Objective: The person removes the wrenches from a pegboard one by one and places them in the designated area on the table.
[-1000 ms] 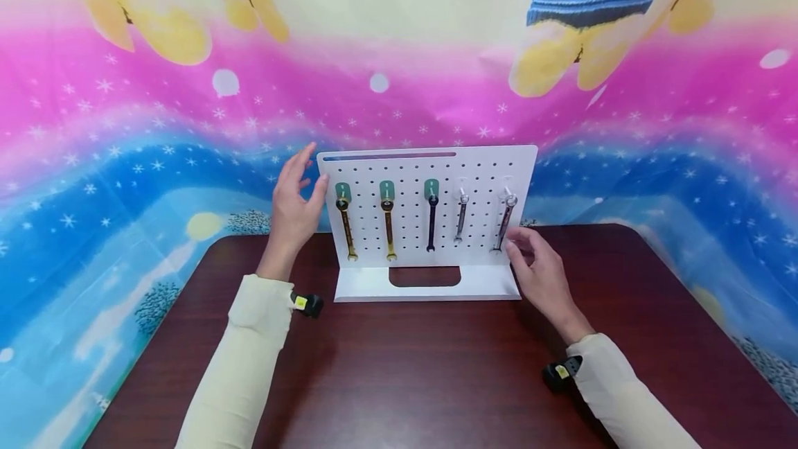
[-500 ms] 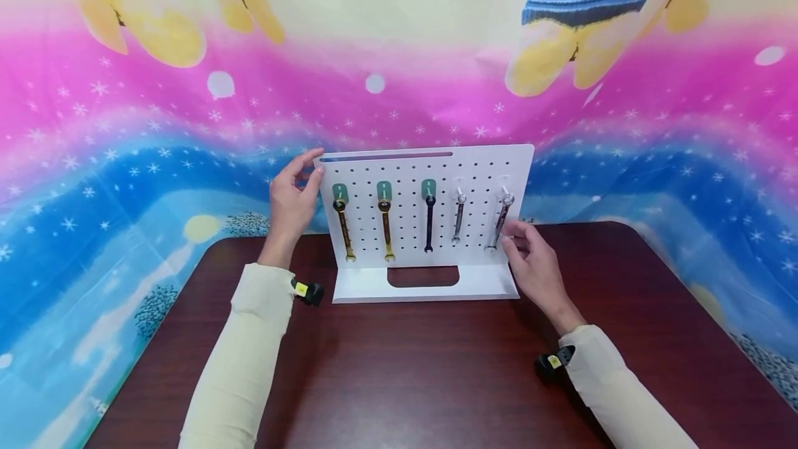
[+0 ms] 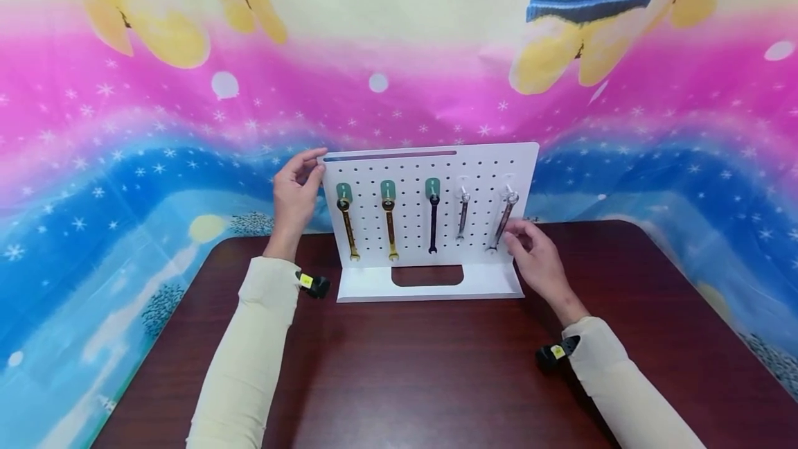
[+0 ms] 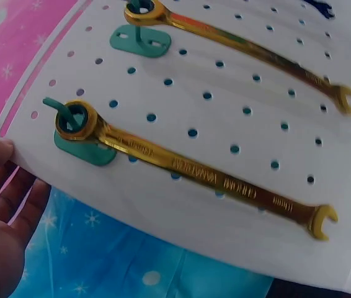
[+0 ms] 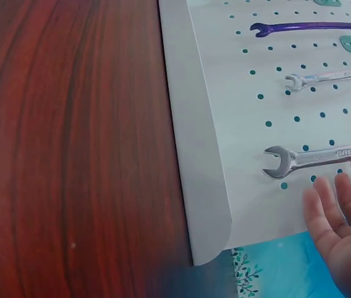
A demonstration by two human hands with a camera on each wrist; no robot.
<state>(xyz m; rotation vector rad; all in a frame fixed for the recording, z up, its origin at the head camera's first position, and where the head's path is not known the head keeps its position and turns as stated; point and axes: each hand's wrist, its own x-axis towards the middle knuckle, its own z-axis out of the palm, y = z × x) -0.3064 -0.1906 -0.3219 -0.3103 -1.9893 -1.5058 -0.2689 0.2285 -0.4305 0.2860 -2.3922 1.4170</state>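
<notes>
A white pegboard (image 3: 366,227) stands upright with several combination wrenches hanging from hooks. My left hand (image 3: 294,196) grips its upper left corner; in the left wrist view the thumb lies on the front face and the other fingers sit around the edge. The nearest piece there is a gold wrench (image 4: 194,172), with a second gold wrench (image 4: 250,46) beyond it. My right hand (image 3: 539,258) pinches the shank of the rightmost silver wrench (image 5: 315,158) between thumb and index finger, other fingers spread. That wrench hangs tilted, its ring end still at its hook.
Between the gold and silver pieces hang a dark purple wrench (image 3: 433,224) and a smaller silver wrench (image 3: 463,217). The board's flat foot (image 3: 430,292) rests on a dark red-brown table (image 3: 411,373). A colourful cartoon cloth (image 3: 436,102) hangs right behind.
My left hand has closed from beside the board onto its upper left corner. The right hand's fingers have come onto the rightmost silver wrench, whose lower end has swung slightly left.
</notes>
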